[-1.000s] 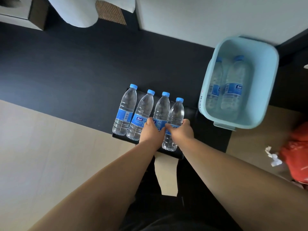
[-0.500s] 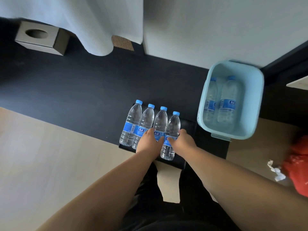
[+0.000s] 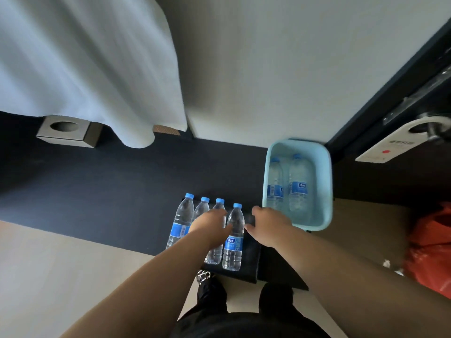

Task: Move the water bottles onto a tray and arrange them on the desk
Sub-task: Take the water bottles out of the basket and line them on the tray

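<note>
Several clear water bottles with blue caps and blue labels stand in a row on a black tray [image 3: 247, 267] at the near edge of the dark desk [image 3: 109, 191]; the leftmost bottle [image 3: 181, 220] and the rightmost bottle [image 3: 235, 242] show best. My left hand [image 3: 211, 226] hovers over the two middle bottles, fingers loose, and hides most of them. My right hand [image 3: 268, 226] is just right of the row, off the bottles, holding nothing. Two more bottles [image 3: 299, 186] lie in a light blue basin [image 3: 327, 191] at the right.
A grey tissue box [image 3: 68, 131] sits at the desk's back left under a white curtain [image 3: 85, 69]. A white door hanger [image 3: 400, 142] and dark door frame are at the right. A red bag [image 3: 432, 245] lies on the floor. My legs stand below the tray.
The view has pulled up and back. Both hands have let go of the bottles' lower parts; the left rose over the middle bottles, the right moved rightward toward the basin.
</note>
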`<state>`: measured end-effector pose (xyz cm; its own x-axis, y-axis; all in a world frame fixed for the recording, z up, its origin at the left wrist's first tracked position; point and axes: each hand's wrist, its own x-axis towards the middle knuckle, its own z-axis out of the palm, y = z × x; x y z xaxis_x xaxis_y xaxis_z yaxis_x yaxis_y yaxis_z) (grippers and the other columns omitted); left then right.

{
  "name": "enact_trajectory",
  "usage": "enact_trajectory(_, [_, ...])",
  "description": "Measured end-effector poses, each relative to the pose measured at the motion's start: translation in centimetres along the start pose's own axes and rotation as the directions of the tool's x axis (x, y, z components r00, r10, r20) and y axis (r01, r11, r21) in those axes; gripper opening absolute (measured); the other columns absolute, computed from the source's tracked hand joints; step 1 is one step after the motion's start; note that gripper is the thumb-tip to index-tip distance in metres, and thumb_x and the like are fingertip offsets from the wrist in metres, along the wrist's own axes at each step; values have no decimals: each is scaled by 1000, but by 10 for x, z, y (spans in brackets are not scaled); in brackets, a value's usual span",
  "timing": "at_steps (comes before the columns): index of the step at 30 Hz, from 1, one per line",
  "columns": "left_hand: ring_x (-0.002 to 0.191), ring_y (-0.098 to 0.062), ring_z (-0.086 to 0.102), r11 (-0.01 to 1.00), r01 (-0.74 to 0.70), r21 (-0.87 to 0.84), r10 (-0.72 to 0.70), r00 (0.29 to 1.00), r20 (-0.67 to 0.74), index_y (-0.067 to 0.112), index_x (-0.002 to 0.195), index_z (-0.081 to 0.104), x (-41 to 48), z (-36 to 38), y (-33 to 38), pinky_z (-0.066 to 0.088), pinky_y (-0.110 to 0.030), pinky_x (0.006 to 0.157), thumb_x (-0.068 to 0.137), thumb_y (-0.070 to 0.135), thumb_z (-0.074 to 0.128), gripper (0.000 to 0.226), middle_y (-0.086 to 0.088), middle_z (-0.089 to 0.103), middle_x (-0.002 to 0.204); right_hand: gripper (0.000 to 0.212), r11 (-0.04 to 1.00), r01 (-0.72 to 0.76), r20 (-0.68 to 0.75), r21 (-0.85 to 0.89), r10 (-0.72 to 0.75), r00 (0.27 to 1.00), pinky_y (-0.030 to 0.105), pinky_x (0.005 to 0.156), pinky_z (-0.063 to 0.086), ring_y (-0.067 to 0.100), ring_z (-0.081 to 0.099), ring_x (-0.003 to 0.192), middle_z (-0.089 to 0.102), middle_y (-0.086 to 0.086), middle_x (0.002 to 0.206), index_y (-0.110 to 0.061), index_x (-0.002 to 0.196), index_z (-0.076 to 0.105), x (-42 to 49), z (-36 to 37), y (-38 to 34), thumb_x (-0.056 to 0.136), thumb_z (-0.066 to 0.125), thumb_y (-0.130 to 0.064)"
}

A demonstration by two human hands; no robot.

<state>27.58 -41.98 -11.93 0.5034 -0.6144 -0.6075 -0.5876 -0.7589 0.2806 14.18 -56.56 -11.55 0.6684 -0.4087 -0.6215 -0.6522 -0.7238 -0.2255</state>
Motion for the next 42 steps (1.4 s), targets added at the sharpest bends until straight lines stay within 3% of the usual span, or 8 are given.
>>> enact_trajectory(3, [89, -17, 66, 997, -42, 62, 41, 999, 20, 26, 119, 59, 6, -14, 22, 54, -36, 75, 94, 54, 47, 39, 6, 68, 110, 51, 1000, -15, -48, -10, 14, 999, 45, 89, 57, 28, 66, 111, 66, 4, 124, -22, 130, 54, -7, -24, 20, 98, 53, -62])
enact_trajectory(9, [107, -22, 66, 982, -113, 150, 108, 993, 45, 31, 131, 58, 22, -25, 79, 54, -38, 80, 88, 62, 52, 54, 4, 68, 120, 54, 997, -61, -65, -38, 59, 996, 42, 86, 55, 28, 65, 109, 65, 4, 124, -23, 133, 52, -15, -58, 71, 96, 50, -63])
enact_trajectory(15, [103, -21, 65, 984, -157, 82, 150, 986, 78, 29, 128, 61, 47, -17, 128, 53, -36, 78, 86, 60, 55, 53, 4, 68, 115, 54, 994, -92, -81, -53, 88, 993, 38, 78, 54, 25, 66, 106, 65, 2, 122, -24, 135, 54, -13, -63, 118, 98, 50, -63])
enact_trajectory(19, [84, -19, 63, 991, -134, 10, 133, 987, 85, 27, 109, 65, 67, -8, 155, 54, -36, 72, 86, 52, 52, 37, 4, 67, 100, 57, 994, -106, -94, -28, 103, 990, 37, 71, 45, 28, 66, 109, 65, 5, 125, -22, 139, 53, 0, -62, 142, 99, 50, -62])
enact_trajectory(24, [73, -16, 58, 999, -8, -54, 11, 998, 56, 26, 102, 60, 95, 18, 174, 44, -31, 60, 87, 47, 51, 27, 10, 56, 83, 53, 989, -142, -92, 47, 145, 985, 37, 69, 46, 29, 65, 101, 64, 6, 120, -21, 133, 52, 24, -56, 163, 97, 54, -60])
enact_trajectory(29, [92, -26, 65, 977, 94, -190, -84, 995, 63, 17, 118, 59, 118, 53, 184, 53, -37, 74, 89, 48, 55, 42, -3, 65, 112, 49, 971, -183, -82, 156, 198, 977, 37, 67, 43, 25, 55, 84, 63, 6, 106, -18, 123, 54, 52, -37, 175, 95, 60, -58])
enact_trajectory(35, [128, -33, 55, 934, 196, -300, -193, 980, 37, 7, 150, 39, 136, 76, 191, 51, -48, 101, 96, 59, 55, 77, -12, 48, 146, 57, 953, -230, -76, 197, 249, 966, 37, 73, 45, 35, 65, 106, 66, 14, 118, -8, 129, 54, 81, -20, 177, 99, 58, -57])
enact_trajectory(42, [123, -33, 57, 886, 270, -377, -291, 957, 0, 6, 144, 43, 155, 90, 195, 52, -48, 100, 99, 60, 49, 70, -13, 49, 145, 55, 825, -424, 16, 374, 452, 892, 38, 80, 47, 39, 64, 117, 65, 17, 128, -9, 131, 53, 111, -6, 169, 99, 58, -54])
